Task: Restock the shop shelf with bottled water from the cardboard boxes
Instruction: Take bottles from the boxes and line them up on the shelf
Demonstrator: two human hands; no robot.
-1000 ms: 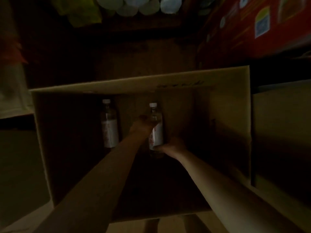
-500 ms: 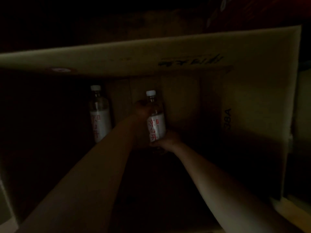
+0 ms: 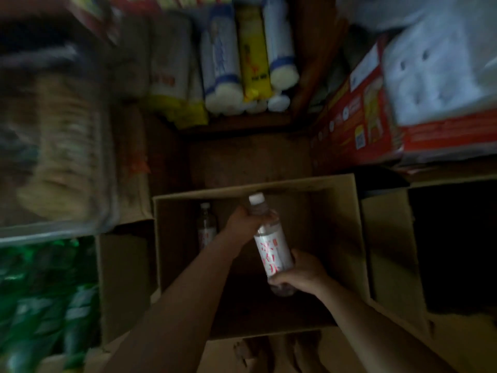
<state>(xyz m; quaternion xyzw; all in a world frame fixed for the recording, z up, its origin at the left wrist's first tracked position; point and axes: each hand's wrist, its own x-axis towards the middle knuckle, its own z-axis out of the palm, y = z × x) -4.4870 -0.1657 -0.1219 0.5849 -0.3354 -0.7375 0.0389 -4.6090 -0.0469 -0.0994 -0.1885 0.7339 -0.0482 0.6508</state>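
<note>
Since a second ago the clear plastic water bottle with white cap has risen, tilted, above the open brown cardboard box. The left hand grips its neck and the right hand its base. This is the lift-out step; next it needs carrying to the shelf. A second bottle stands inside the box.

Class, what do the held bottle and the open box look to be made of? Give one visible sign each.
Bottle: probably clear glossy plastic, see-through above its white label, white cap. Box: matte brown cardboard, thin folded walls with raw edges.
</note>
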